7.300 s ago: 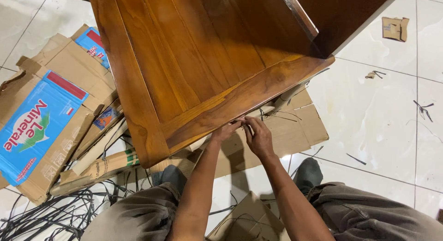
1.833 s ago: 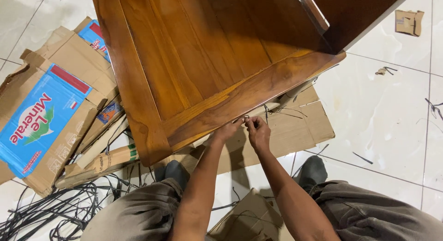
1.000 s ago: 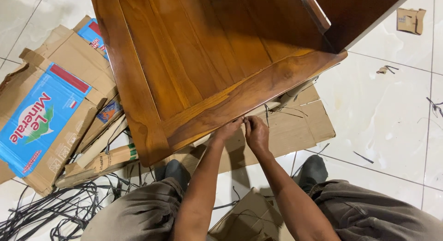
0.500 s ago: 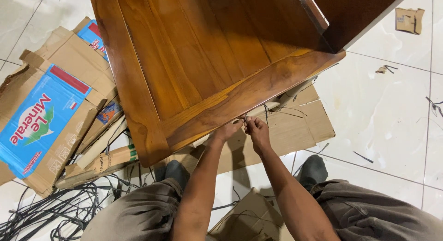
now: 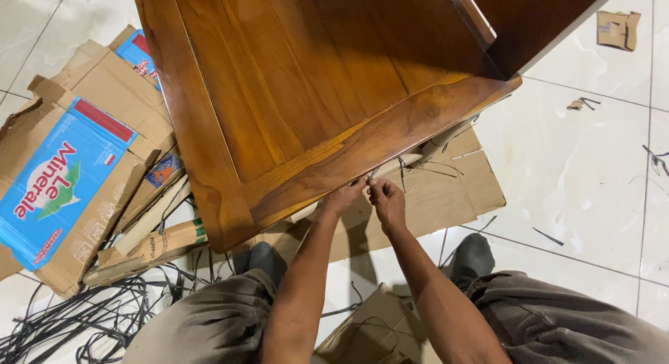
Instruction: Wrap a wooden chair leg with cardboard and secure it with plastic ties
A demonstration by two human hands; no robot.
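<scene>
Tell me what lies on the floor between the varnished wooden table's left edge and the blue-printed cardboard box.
The head view shows flattened brown cardboard pieces between the varnished wooden table and blue-printed cardboard box.

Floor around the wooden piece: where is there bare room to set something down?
Bare white tile lies right of the flat cardboard, with only small scraps. It is crowded on the other side: flattened boxes and black straps. Both hands, left and right, work at the wooden panel's near edge, so there is no room there.

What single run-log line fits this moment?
left hand: at table edge | right hand: pinching strap | under table: cardboard
</scene>
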